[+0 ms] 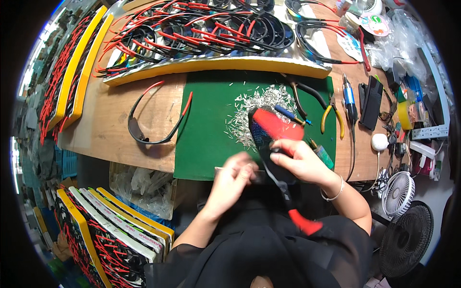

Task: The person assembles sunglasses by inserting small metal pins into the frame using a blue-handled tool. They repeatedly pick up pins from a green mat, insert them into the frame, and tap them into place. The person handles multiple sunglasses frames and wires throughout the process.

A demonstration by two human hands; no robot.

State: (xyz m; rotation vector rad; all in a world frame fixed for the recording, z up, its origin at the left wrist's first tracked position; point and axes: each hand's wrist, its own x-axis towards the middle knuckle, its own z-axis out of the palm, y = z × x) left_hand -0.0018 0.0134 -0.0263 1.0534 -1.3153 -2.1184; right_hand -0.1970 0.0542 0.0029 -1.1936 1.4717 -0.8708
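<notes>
My right hand (297,161) is closed on a pair of sunglasses (263,137) above the green mat (206,120). They have a dark frame, a red reflective area at the far end and a blurred, red-tipped temple arm reaching toward my lap. Just left of them, my left hand (233,180) has its thumb and fingers pinched together, smeared by motion; whatever they hold is too small to make out. Beyond my hands a heap of small silvery pieces (242,103) is scattered over the mat. A blue-handled screwdriver (287,113) rests on the heap's right side.
Another pair of sunglasses (144,139) lies on the wood at left. A yellow-edged tray (216,66) full of red-tipped glasses spans the back. Black-handled pliers (312,91), yellow-handled cutters (331,115) and a corded blue tool (349,98) lie right. Fans (398,192) stand lower right.
</notes>
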